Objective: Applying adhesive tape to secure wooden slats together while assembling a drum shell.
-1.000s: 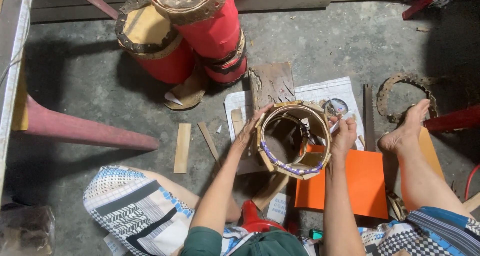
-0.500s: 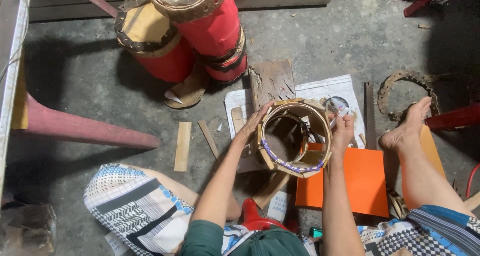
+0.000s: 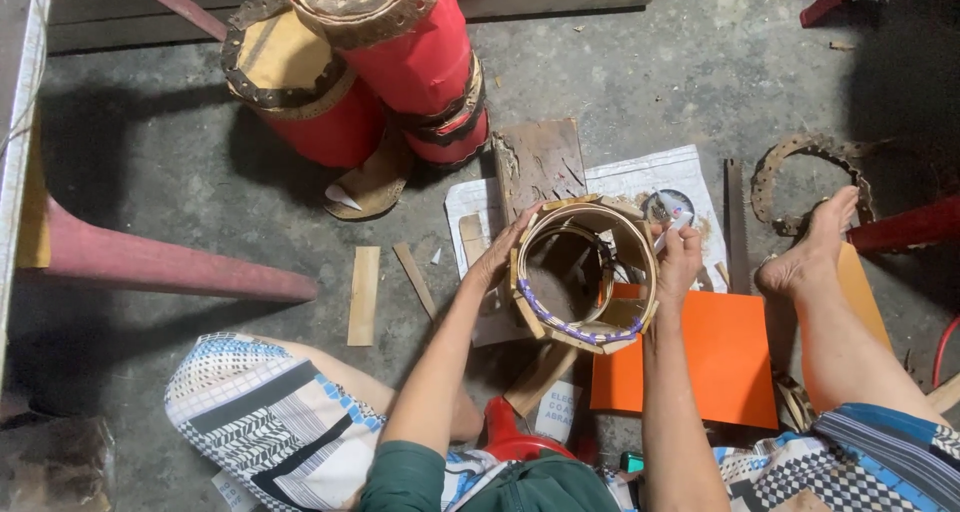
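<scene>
Hands first: I see both clamped on the wooden ring frame (image 3: 585, 272), an open bamboo hoop with a purple-and-white woven band along its near rim. My left hand (image 3: 497, 259) grips the frame's left wall, fingers curled over the top edge, thumb outside. My right hand (image 3: 679, 264) presses the frame's right wall, fingers closed against it; something small and white sticks out at the fingertips, and I cannot tell what it is. The frame sits between the two hands, lifted above the floor and tilted with its opening toward the camera. Just right of the frame lies an orange sheet (image 3: 700, 357). Beyond the frame a dark wooden board (image 3: 540, 160) rests on white paper (image 3: 640, 177). Farther beyond the frame stand two red drums (image 3: 400, 62). Left of the frame lie two wooden strips (image 3: 363, 294).
</scene>
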